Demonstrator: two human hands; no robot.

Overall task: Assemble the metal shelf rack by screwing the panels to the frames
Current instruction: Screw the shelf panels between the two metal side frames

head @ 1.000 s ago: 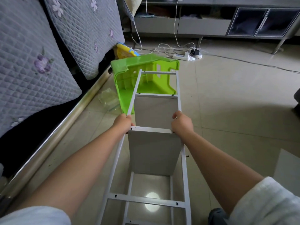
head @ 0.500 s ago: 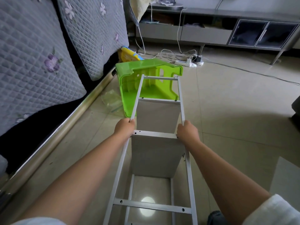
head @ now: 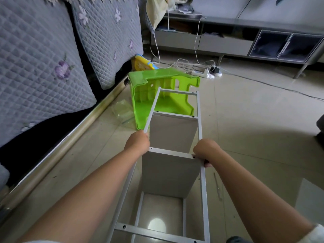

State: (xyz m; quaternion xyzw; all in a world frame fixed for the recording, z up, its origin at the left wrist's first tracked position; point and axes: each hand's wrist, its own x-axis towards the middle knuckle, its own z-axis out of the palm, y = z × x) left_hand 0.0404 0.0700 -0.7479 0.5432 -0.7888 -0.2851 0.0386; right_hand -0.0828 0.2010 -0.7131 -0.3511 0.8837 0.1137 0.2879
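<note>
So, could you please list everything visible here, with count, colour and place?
metal shelf rack: one, grey-white, lying on the floor at centre, two panels fitted
plastic stool: one, green, tipped over beyond the rack
plastic bag: one, clear, left of the stool
quilted cushions: two, grey with flowers, far left
power strip: one, white, with cables, beyond the stool
TV cabinet: one, grey, along the far wall
left hand: grips the rack's left rail
right hand: grips the rack's right rail
</note>
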